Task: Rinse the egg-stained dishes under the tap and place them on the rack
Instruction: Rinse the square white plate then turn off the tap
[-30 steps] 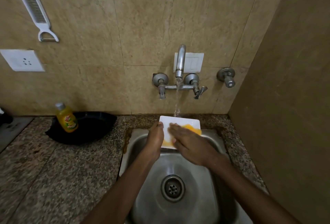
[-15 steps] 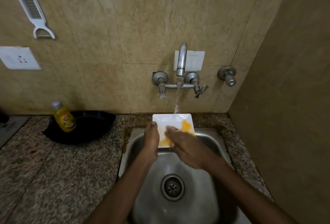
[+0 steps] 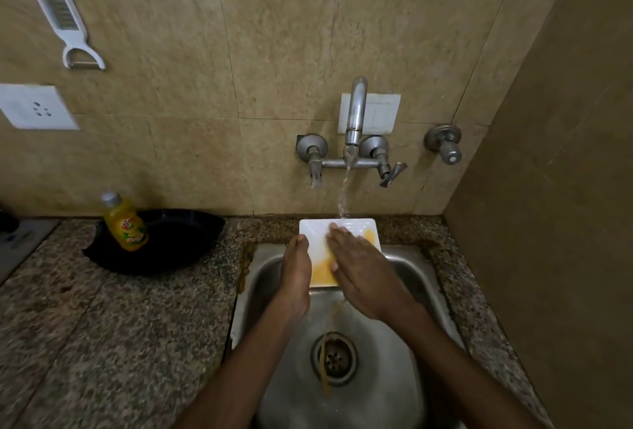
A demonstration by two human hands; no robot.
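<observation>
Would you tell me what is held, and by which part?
Left hand grips the square plate by its left edge; right hand presses flat on it.

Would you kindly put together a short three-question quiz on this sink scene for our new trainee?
1. True or false: water from the tap lands on the white plate.
2. The right hand is: A) lying flat on the plate's face; B) curled into a fist; C) lifted clear of the plate.
3. Which hand has its grip on the plate's left edge?

Key: 1 true. 2 A. 3 the left hand.
</observation>
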